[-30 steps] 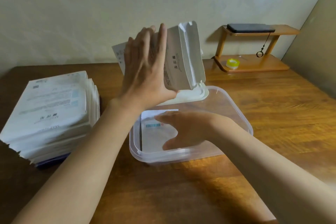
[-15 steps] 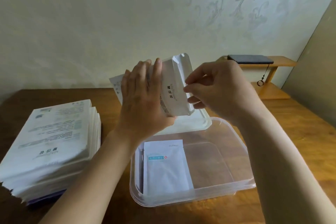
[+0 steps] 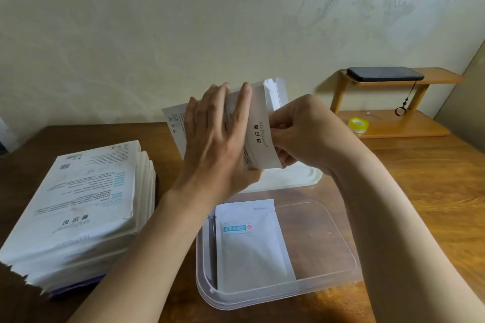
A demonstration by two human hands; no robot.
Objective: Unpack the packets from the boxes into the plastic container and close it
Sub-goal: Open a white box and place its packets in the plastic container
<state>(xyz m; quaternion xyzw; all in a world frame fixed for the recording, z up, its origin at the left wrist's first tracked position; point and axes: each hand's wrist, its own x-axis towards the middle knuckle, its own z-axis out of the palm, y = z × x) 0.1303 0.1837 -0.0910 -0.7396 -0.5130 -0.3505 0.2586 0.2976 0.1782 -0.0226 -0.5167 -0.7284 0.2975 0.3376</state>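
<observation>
Boxes lie in a big white stack (image 3: pixel 86 207) on the left of the brown table (image 3: pixel 420 178), and the clear plastic container (image 3: pixel 328 288) sits near us with its lid (image 3: pixel 294 177) off, just behind it. We hold one box (image 3: pixel 258 136) tilted in the air above the lid, our left hand (image 3: pixel 215 147) gripping it with flat fingers and the thumb under it, while our right hand (image 3: pixel 301 134) pinches its open end with curled fingers. One packet (image 3: pixel 252 246) lies flat in the container's left part.
</observation>
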